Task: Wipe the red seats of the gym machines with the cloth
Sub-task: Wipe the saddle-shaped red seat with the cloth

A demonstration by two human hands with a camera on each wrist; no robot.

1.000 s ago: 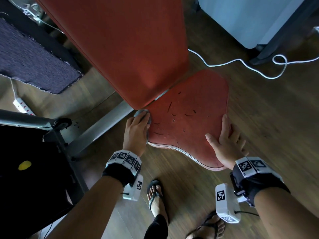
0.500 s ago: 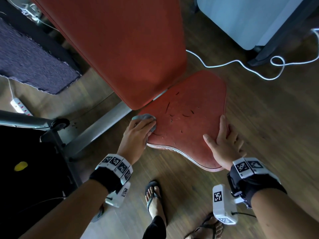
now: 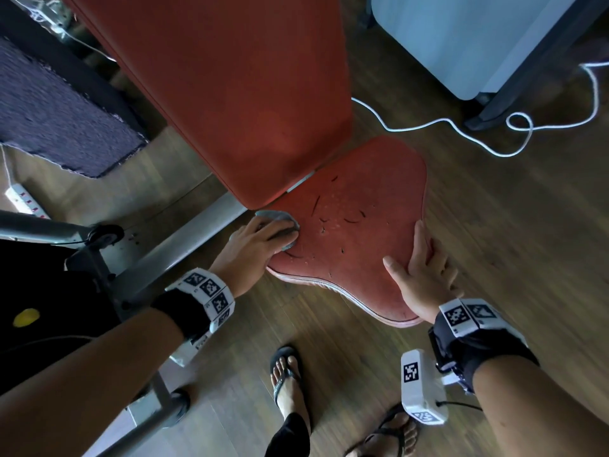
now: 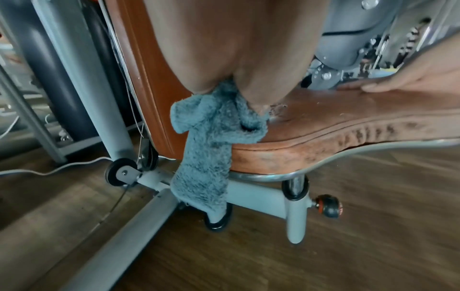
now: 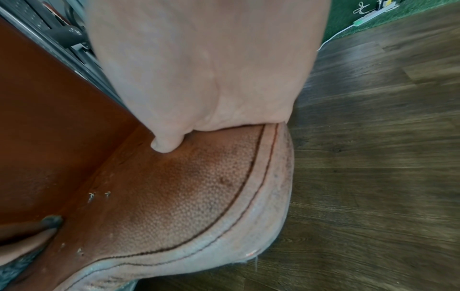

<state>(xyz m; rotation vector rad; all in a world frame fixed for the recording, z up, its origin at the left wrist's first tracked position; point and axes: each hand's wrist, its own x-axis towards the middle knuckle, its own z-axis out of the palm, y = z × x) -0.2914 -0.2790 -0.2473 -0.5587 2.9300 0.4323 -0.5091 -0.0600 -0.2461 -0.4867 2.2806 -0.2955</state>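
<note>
The worn red seat (image 3: 356, 232) sits below the tall red backrest (image 3: 237, 94); dark scuffs and small specks mark its top. My left hand (image 3: 260, 245) holds the grey fluffy cloth (image 3: 276, 215) against the seat's rear left corner. In the left wrist view the cloth (image 4: 206, 147) hangs from under the palm over the seat edge (image 4: 336, 110). My right hand (image 3: 421, 272) lies flat on the seat's front right edge, fingers straight and thumb spread. The right wrist view shows that palm (image 5: 199, 69) resting on the pebbled seat top (image 5: 174, 206).
The grey machine frame (image 3: 184, 239) runs under the seat to the left, with a knob (image 4: 328, 206) below. A white cable (image 3: 461, 127) loops over the wooden floor by a pale unit (image 3: 461, 37). A power strip (image 3: 24, 201) and dark mat (image 3: 56, 127) lie left. My sandalled feet (image 3: 286, 380) stand close.
My left hand has turned and slid to the right, carrying the cloth further onto the seat's corner. The right hand has stayed on the front edge.
</note>
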